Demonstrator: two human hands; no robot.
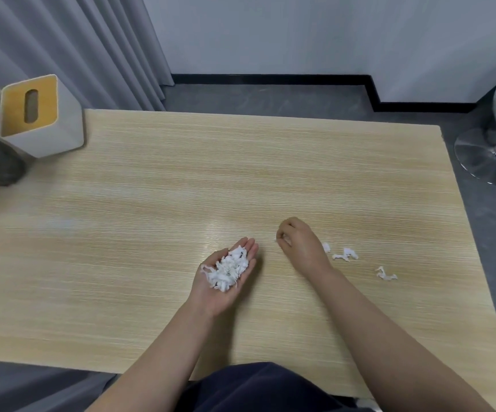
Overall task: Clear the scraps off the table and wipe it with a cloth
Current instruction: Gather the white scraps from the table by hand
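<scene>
We keep the left hand (226, 278) flat, cupping the paper scraps (228, 269), while our right hand's (299, 243) grip pinches a bit off the tabletop (151, 188); the loose scraps (345, 254) toward the right edge come next.

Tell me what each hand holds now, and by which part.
The left hand carries a pile of white paper scraps on its open palm. The right hand pinches one tiny scrap at its fingertips.
</scene>
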